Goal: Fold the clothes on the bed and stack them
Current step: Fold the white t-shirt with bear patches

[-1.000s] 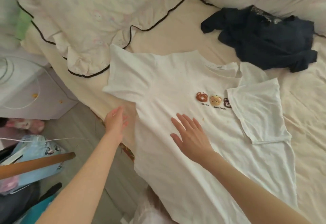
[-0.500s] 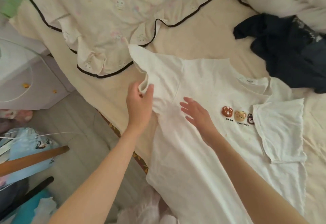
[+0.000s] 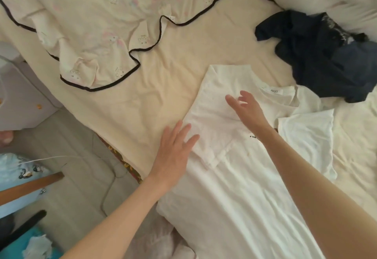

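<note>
We have just laid the white T-shirt's (image 3: pixel 234 177) left sleeve inward on the bed (image 3: pixel 142 99), so both sleeves are folded; left hand (image 3: pixel 173 156) and right hand (image 3: pixel 246 109) rest with fingers released.

left hand (image 3: pixel 175 152): fingers straight and spread, palm down, arm reaching in from lower left | right hand (image 3: pixel 247 108): fingers loosely extended and apart, palm down, forearm bare, crossing in from lower right | both hold nothing

White T-shirt (image 3: pixel 240 187) flat, sleeves folded in; navy garment (image 3: pixel 318 54) crumpled.
</note>
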Action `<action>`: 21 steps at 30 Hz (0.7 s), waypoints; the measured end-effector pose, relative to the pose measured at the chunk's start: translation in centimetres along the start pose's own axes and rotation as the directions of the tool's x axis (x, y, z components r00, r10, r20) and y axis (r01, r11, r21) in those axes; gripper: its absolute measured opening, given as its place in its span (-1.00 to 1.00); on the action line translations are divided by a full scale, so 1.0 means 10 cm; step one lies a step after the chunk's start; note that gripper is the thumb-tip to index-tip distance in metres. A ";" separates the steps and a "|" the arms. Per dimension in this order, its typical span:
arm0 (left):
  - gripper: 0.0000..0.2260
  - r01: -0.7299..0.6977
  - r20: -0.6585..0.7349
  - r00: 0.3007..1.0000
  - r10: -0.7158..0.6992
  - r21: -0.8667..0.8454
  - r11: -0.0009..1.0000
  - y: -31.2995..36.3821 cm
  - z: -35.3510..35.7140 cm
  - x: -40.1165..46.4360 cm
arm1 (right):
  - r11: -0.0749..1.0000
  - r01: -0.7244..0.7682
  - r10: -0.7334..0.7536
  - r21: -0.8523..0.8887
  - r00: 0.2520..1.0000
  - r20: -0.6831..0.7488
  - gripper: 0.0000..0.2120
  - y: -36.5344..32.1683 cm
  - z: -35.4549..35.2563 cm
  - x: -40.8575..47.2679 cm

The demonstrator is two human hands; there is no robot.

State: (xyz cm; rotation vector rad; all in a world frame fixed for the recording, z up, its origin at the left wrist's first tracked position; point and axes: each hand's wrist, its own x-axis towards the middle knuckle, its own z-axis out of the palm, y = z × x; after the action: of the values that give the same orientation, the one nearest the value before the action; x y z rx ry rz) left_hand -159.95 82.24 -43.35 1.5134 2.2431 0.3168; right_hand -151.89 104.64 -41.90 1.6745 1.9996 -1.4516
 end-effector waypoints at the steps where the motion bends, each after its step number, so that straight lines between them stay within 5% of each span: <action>1: -0.55 0.035 -0.042 0.998 -0.037 -0.042 0.998 -0.06 0.00 0.00 | 0.998 0.006 -0.007 -0.056 1.000 -0.023 -0.30 -0.06 0.08 0.09; 6: -0.61 0.125 -0.015 0.991 -0.134 -0.269 0.955 -0.19 -0.02 0.06 | 0.938 0.036 -0.081 -0.346 0.990 -0.115 -0.43 -0.33 0.22 0.49; 10: -0.78 0.163 -0.047 0.979 -0.197 -0.392 0.905 -0.23 0.02 0.01 | 0.953 0.100 -0.091 -0.285 0.995 0.044 -0.74 -0.59 0.28 0.73; 21: -0.75 0.118 -0.112 0.973 -0.204 -0.520 0.846 -0.36 0.13 -0.16 | 0.973 0.229 -0.228 -0.024 0.973 0.040 -0.55 -0.73 0.51 0.95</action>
State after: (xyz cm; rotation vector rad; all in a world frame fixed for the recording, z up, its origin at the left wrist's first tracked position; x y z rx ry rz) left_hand -161.81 79.35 -45.61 1.0389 2.1482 0.9325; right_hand -163.58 108.01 -46.61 1.4339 2.2423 -1.5036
